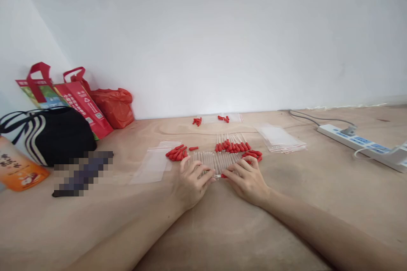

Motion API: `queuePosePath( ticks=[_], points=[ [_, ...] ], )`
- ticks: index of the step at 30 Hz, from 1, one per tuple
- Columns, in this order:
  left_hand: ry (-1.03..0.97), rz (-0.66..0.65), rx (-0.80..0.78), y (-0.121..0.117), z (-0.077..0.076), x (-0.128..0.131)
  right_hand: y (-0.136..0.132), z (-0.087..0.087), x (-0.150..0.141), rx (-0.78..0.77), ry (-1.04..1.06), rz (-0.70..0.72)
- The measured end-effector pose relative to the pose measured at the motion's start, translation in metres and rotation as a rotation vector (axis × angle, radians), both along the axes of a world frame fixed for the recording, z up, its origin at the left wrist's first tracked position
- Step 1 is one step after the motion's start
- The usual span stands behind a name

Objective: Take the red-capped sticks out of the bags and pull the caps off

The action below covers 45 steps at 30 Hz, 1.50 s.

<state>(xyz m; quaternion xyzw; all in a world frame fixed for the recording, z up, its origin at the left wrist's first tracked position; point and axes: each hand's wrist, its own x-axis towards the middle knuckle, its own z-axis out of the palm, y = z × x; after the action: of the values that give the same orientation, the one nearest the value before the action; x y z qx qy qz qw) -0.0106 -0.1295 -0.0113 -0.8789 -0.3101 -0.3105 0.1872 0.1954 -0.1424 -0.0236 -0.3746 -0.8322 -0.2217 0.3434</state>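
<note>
My left hand (193, 184) and my right hand (249, 182) meet just above the wooden table. Between the left fingertips is a clear glass dropper tube (218, 176), lying sideways. A red rubber bulb (223, 175) is pinched in my right fingers, at the tube's right end; whether the tube is inside it I cannot tell. Just beyond my hands lies a row of bare glass tubes (216, 161). Behind that row are several droppers (231, 145) with red bulbs on their near ends. Loose red bulbs (176, 153) are heaped to the left, others (253, 154) to the right.
Clear zip bags (151, 165) lie left, with another stack (281, 139) at right. More bulbs rest on bags (210, 119) by the wall. A power strip (362, 142) is far right. At left stand a black bag (68, 135), red bags (114, 108) and an orange pouch (19, 167).
</note>
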Motion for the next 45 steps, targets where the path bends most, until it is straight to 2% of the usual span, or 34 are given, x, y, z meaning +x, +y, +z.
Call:
queuePosePath(
  ticks=[6,12,16,19,22,27,30,35,45],
  points=[
    [0.036,-0.019,-0.031,-0.003,0.001,0.004,0.002,-0.001,-0.003,0.006,0.043,0.076],
    [0.033,-0.032,-0.04,-0.003,0.002,-0.003,0.002,-0.001,0.004,0.001,0.005,0.073],
    [-0.051,0.112,-0.035,0.007,0.0,-0.028,0.004,-0.001,0.027,-0.035,0.092,-0.025],
    [-0.13,0.179,-0.127,0.014,-0.002,-0.04,0.009,0.0,0.04,-0.064,0.173,-0.029],
    [-0.197,0.213,-0.19,0.021,-0.004,-0.042,0.016,0.001,0.048,-0.081,0.285,-0.136],
    [-0.205,0.225,-0.168,0.033,-0.009,-0.041,0.031,0.001,0.069,-0.164,0.435,-0.372],
    [-0.229,0.226,-0.156,0.039,-0.012,-0.041,0.036,0.003,0.081,-0.22,0.548,-0.458],
    [-0.209,0.267,-0.173,0.042,-0.014,-0.037,0.038,0.007,0.088,-0.346,0.66,-0.471],
    [-0.185,0.171,-0.264,0.035,-0.01,-0.031,0.048,-0.001,0.094,-0.576,0.628,-0.5]
  ],
)
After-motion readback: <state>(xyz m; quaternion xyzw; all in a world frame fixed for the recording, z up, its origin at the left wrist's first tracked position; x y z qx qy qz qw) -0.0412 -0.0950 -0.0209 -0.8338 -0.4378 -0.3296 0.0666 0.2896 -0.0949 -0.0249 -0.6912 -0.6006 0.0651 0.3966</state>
